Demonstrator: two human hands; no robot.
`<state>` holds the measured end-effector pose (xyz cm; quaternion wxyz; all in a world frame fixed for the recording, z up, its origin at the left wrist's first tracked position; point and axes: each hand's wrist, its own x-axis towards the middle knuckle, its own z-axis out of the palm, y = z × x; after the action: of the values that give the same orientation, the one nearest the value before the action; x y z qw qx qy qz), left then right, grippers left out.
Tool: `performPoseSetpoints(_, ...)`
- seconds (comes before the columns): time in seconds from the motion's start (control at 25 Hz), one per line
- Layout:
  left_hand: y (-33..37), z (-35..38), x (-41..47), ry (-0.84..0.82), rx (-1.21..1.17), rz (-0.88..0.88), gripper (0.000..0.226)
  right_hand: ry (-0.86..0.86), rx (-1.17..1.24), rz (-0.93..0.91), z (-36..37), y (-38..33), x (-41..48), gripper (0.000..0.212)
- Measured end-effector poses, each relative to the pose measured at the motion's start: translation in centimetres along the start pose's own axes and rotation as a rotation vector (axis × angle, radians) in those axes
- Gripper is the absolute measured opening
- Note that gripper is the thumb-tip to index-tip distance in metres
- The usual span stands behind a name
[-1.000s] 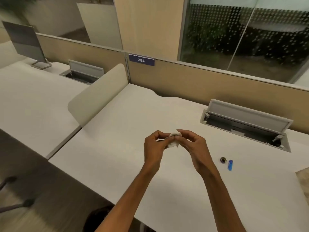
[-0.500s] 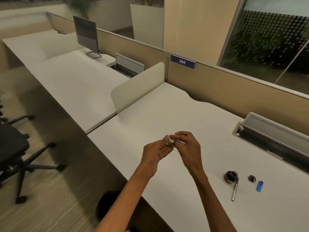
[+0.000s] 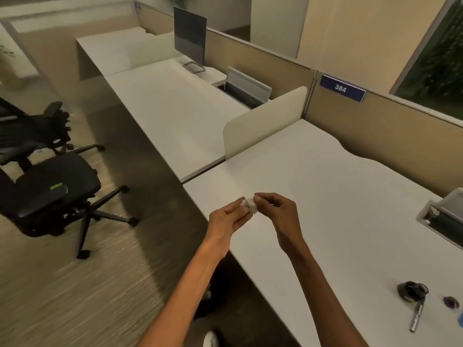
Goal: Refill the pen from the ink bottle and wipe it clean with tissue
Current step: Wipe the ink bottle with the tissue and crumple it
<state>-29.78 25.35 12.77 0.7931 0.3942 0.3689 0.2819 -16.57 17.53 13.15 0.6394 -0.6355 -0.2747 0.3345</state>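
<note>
A small crumpled white tissue is pinched between my left hand and my right hand, above the near left corner of the white desk. Far to the right on the desk stands the dark ink bottle. The silver pen lies just in front of it, one end touching the bottle. The bottle's dark round cap lies to the right, and a blue object shows at the frame's right edge.
A beige divider panel separates this desk from the neighbouring desk, which carries a monitor. An open cable tray sits at the right. Two black office chairs stand on the floor to the left.
My view has swung left, so the bottle and pen now sit at the far right. My hands have kept hold of the tissue and are over the desk's left corner.
</note>
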Motion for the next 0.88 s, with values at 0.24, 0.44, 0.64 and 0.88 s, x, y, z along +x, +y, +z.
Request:
performPoseSetpoints(0.24, 0.5, -5.3, 0.7, 0.112, 0.104, 0.074, 0.033, -0.066, -0.012, 0.101, 6.4, 2.2, 0.3, 0.02)
performPoseSetpoints(0.44, -0.8, -9.9, 0.7, 0.251, 0.266, 0.101, 0.033, -0.253, -0.068, 0.166, 11.0, 4.3, -0.2, 0.026)
performPoseSetpoints(0.64, -2.1, -15.4, 0.6, 0.308, 0.323, -0.056, 0.033, -0.297, -0.271, 0.223, 14.7, 7.7, 0.1, 0.013)
performPoseSetpoints(0.88, -5.9, -21.5, -0.5, 0.518, 0.164, -0.341, 0.031, -0.297, -0.338, 0.497, 17.6, 14.6, -0.3, 0.007)
